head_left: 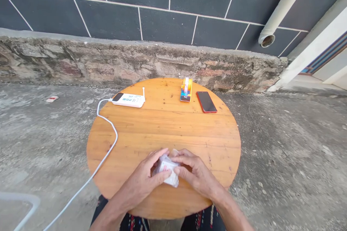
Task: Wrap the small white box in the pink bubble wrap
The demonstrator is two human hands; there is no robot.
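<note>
Round wooden table [162, 126]. White power strip [129, 100] at 10 o'clock, its cable [108, 144] trailing off the rim at 8. Left hand [148, 178] at 6 o'clock, fingers closed on a small clear plastic packet [168, 169]; right hand [193, 173] pinches its other side. Orange pack [186, 89] at 12, red phone [206, 101] just beside it at 1.

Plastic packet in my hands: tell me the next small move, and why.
Probably pull its top edges apart: the left hand and right hand both pinch the plastic packet, which looks unopened, over the round wooden table.
</note>
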